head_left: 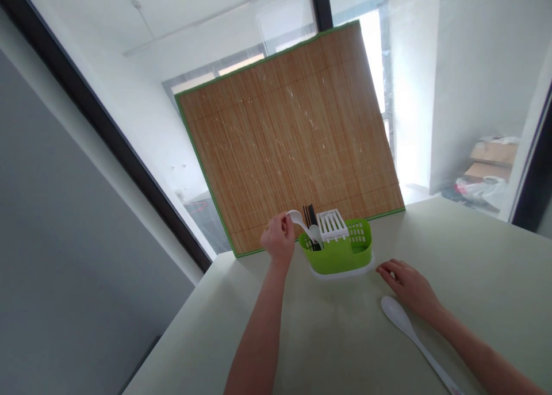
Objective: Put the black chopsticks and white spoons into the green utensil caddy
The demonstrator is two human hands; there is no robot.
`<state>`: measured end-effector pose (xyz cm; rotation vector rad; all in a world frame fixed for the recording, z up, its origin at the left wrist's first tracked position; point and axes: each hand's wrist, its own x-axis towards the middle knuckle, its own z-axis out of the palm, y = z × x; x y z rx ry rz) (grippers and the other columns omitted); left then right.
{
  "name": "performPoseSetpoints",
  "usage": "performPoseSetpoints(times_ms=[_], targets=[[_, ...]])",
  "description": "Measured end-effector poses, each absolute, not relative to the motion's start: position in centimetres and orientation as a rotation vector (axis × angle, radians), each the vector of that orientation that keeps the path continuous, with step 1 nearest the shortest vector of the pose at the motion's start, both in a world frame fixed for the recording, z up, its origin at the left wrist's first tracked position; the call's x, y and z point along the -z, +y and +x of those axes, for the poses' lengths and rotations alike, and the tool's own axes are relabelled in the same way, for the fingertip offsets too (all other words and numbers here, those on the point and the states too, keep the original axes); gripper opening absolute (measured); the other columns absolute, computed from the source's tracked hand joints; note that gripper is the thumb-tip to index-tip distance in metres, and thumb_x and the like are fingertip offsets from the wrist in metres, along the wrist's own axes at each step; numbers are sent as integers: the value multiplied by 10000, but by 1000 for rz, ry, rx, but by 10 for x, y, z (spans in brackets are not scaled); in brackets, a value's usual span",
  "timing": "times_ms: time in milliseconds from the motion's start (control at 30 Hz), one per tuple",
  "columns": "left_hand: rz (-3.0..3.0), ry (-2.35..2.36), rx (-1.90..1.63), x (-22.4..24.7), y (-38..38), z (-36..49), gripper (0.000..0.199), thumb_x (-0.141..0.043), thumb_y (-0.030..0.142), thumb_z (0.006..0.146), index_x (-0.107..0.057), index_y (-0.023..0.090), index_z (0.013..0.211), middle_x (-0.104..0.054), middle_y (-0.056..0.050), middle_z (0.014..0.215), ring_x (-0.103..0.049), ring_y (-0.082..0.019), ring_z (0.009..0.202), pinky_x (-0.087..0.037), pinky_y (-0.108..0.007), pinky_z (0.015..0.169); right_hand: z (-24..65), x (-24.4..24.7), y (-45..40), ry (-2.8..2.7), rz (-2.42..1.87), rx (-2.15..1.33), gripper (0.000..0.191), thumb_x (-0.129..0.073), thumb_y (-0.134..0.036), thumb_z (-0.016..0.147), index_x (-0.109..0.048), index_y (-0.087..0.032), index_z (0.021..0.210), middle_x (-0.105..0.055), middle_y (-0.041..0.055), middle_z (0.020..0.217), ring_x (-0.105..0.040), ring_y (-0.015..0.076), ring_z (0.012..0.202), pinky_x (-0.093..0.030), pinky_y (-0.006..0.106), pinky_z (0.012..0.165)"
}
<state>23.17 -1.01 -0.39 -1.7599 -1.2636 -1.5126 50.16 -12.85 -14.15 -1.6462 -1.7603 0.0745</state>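
My left hand (pixel 278 237) is closed on the bowl end of a white spoon (pixel 296 217). This spoon slants down to the right, its handle end at the left compartment of a green plastic cutlery holder (pixel 338 259). In that compartment stand black chopsticks (pixel 309 215) and a second pale spoon (pixel 316 234). A white slotted rack (pixel 332 224) sits across the holder's middle. To the right of the holder, my right hand (pixel 407 283) rests near the table with loosely bent fingers and holds nothing. Just below it lies a long white serving spoon (pixel 399 317).
Behind the holder, a bamboo mat (pixel 288 136) with a green border leans against a glass wall. The holder stands on a pale table (pixel 328 337). Beyond the glass at right, cardboard boxes (pixel 491 159) and plastic bags are piled.
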Motion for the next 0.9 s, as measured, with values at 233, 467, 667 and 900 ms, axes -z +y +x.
performPoseSetpoints(times_ms=[233,467,667,900], targets=[[-1990,-1489,1165,33,3,250,315,-397,381,926,-648,191,917,-663,-46,745,-593,-139,660,-313,-227,567,503,147,-128,-1850,-1733,-163,331,-382,-374,917,-648,-223,789,-628,41,776,-601,201,763,-411,299,668],[-2165,-1639,892,44,8,262,294,-366,367,936,-622,223,964,-685,-33,835,-617,-149,734,-335,-225,586,502,150,-128,-1877,-1754,-215,320,-391,-370,910,-639,-224,772,-627,40,777,-605,200,760,-404,287,654],[-2148,-1699,653,45,17,262,291,-388,362,922,-636,212,950,-684,-58,838,-630,-199,758,-394,-257,608,500,150,-129,-1895,-1773,-273,330,-377,-375,915,-641,-217,797,-642,52,821,-610,206,796,-402,292,667],[-2168,-1635,667,40,10,261,276,-442,334,897,-654,200,1012,-669,-91,940,-616,-220,862,-431,-283,674,500,150,-130,-1939,-1776,-369,349,-385,-399,908,-654,-223,773,-673,63,838,-634,229,800,-406,293,644]])
